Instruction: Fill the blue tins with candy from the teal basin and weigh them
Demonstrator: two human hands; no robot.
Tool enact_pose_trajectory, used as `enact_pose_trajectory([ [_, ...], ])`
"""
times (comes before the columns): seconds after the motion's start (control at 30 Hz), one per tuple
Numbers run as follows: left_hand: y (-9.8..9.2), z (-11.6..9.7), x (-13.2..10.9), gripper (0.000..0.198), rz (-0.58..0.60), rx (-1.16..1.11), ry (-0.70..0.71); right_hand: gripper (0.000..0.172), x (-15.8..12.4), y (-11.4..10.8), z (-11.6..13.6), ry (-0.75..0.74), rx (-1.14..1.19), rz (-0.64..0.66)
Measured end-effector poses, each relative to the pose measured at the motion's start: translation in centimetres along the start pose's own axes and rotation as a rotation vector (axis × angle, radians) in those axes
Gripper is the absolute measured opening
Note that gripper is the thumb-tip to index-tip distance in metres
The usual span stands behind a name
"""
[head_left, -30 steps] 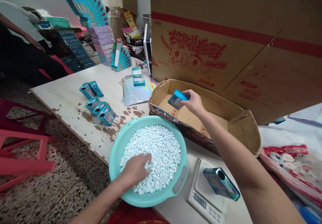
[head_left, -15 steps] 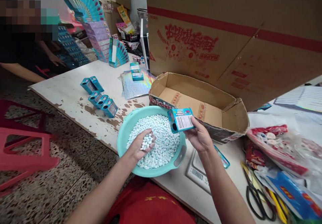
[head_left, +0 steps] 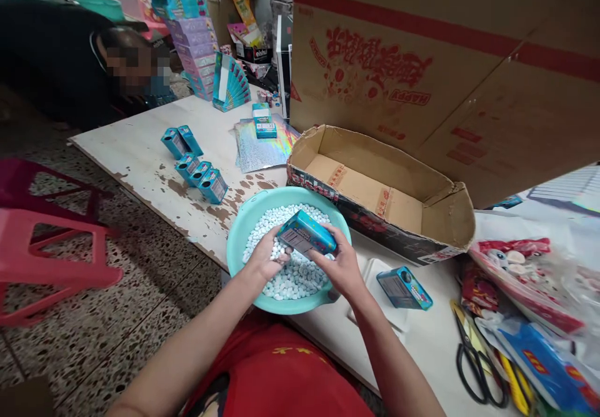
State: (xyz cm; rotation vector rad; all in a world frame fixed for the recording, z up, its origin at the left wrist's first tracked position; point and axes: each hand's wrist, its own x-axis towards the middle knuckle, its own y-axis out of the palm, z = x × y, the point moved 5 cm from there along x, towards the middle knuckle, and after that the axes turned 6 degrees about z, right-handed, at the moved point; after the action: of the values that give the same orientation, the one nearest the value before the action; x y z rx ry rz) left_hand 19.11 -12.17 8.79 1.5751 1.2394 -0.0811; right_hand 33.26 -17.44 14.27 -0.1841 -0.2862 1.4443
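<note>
A mint-green basin point(head_left: 238, 279) full of small white candies point(head_left: 293, 287) stands at the table edge in front of me. Over it, my right hand point(head_left: 338, 264) grips a small blue candy box point(head_left: 307, 232), tilted with its left end toward my other hand. My left hand point(head_left: 266, 259) is cupped around a handful of the white candies, its fingers curled right at that end of the box. The box hides part of the handful, so I cannot see whether candies are passing into it.
Right of the basin, another blue box point(head_left: 404, 288) is by a white scale point(head_left: 375, 279). An open cardboard tray point(head_left: 398, 211) lies behind. Several blue boxes point(head_left: 213, 185) stand left. Scissors point(head_left: 478, 357) and plastic bags point(head_left: 539, 267) are at right. A person point(head_left: 51, 54) leans beyond the table, near red stools point(head_left: 98, 248).
My right hand has brought the box left and turned it over the basin to meet my left hand. The other person has bent lower. My view has shifted slightly.
</note>
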Motion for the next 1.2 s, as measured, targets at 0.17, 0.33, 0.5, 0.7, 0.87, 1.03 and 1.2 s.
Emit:
enact_pose_trajectory([
  [0.17,1.1,-0.4,0.0,0.014,-0.052,0.021,0.09,0.029,0.1,-0.8,1.0,-0.044,-0.348,0.018],
  [0.33,1.9,-1.6,-0.5,0.014,0.044,0.011,0.077,0.037,-0.3,-2.0,0.5,-0.006,-0.14,-0.09],
  [0.5,4.9,-4.7,-1.9,0.02,0.266,-0.019,0.241,0.029,-0.3,-1.2,0.3,-0.006,-0.233,-0.008],
  [0.7,6.6,-5.8,-2.1,0.025,0.237,0.053,0.576,0.025,0.2,0.6,0.6,-0.095,-0.346,0.026],
  [0.87,6.3,-5.7,-2.1,0.023,0.228,0.142,0.677,0.032,0.1,0.5,0.6,-0.108,-0.302,0.002],
  [1.03,6.4,-5.9,-2.3,0.022,0.229,0.233,0.74,0.031,-0.1,0.7,0.3,-0.096,-0.3,0.011],
  [1.2,6.7,-5.7,-2.3,0.023,0.222,0.315,0.738,0.029,0.0,0.6,0.5,-0.078,-0.289,-0.01],
])
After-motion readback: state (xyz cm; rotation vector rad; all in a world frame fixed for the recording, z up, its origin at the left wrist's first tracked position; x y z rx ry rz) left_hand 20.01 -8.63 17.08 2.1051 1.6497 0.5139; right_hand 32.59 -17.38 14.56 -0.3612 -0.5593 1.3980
